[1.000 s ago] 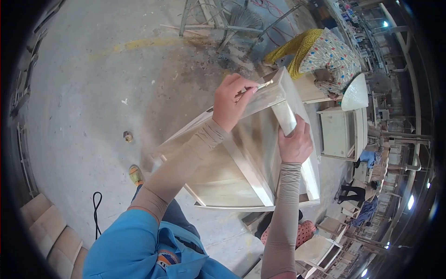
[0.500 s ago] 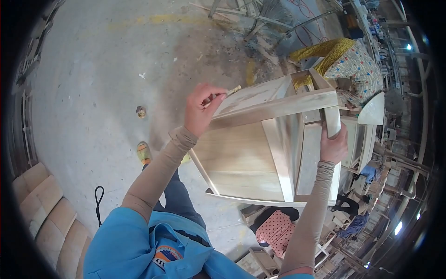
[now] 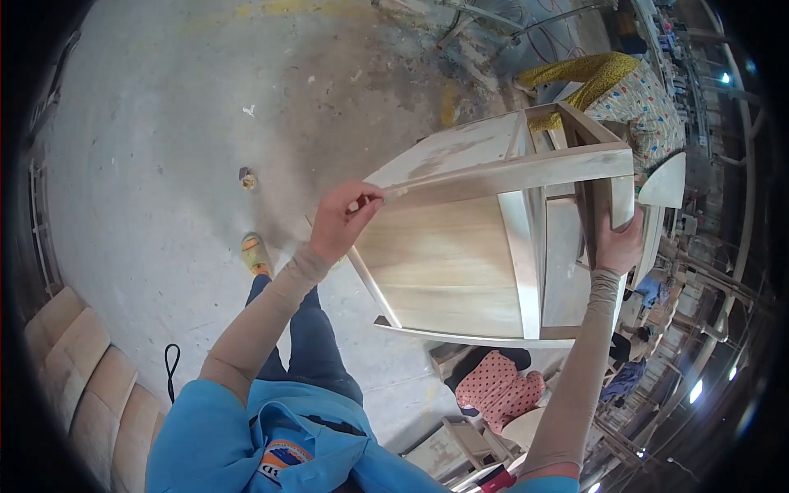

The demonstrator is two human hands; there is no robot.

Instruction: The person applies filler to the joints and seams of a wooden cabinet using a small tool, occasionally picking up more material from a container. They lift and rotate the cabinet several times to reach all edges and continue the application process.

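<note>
An unpainted wooden cabinet (image 3: pixel 444 267) with framed panels and open rails lies tilted before me. My right hand (image 3: pixel 618 240) is wrapped round a short wooden leg (image 3: pixel 623 197) at its right end. At the left end of the cabinet's long upper rail (image 3: pixel 509 175), my left hand (image 3: pixel 339 220) is closed in a pinch, its fingertips by the rail's edge. Whatever may be between those fingers is hidden.
A person in yellow patterned trousers (image 3: pixel 583 78) bends beyond the cabinet. Another in a dotted pink top (image 3: pixel 497 390) is below it. Curved wooden panels (image 3: pixel 103 382) stand at lower left. A small object (image 3: pixel 247 178) lies on the concrete floor (image 3: pixel 164 205).
My left hand has moved down towards the rail's end; a small pale piece seen at its fingertips no longer shows. The cabinet and my right hand have shifted right in view.
</note>
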